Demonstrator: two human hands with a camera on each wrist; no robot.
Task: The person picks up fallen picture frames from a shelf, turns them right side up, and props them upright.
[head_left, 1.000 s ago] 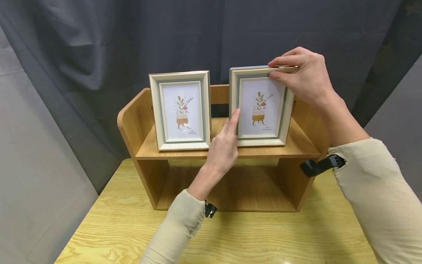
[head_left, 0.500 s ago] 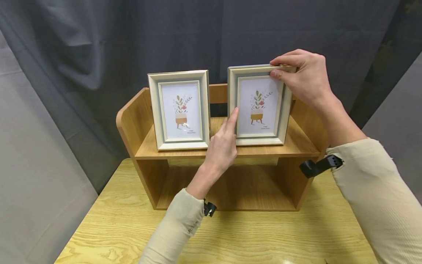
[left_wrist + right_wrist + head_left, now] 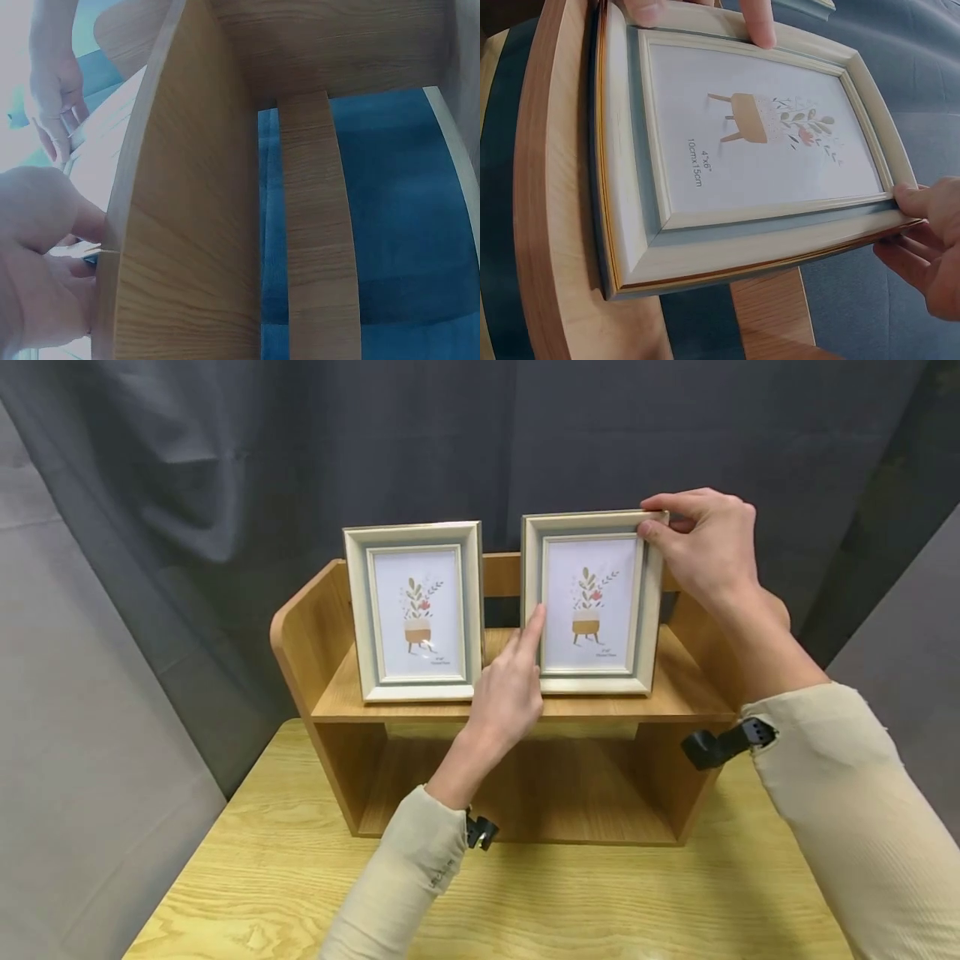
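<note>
Two cream and grey picture frames with a plant print stand on the top board of a wooden shelf [image 3: 678,693]. My right hand [image 3: 654,526] pinches the top right corner of the right frame [image 3: 592,602] between thumb and forefinger. The right wrist view shows the same right hand [image 3: 911,217] pinching that frame [image 3: 742,150] at its edge. My left hand [image 3: 529,631] reaches up from below, its straight index finger touching the right frame's left border. Its other fingers are curled and hold nothing. The left frame [image 3: 414,610] stands alone, untouched.
The shelf stands on a light wooden table [image 3: 525,902] and has an open compartment [image 3: 540,785] under its top board. A dark curtain [image 3: 225,460] hangs close behind. The left wrist view shows the shelf's side panel [image 3: 187,225] from below.
My right hand slid along the right frame's top edge from near the middle to the right corner. The left index finger stayed on the frame's left border.
</note>
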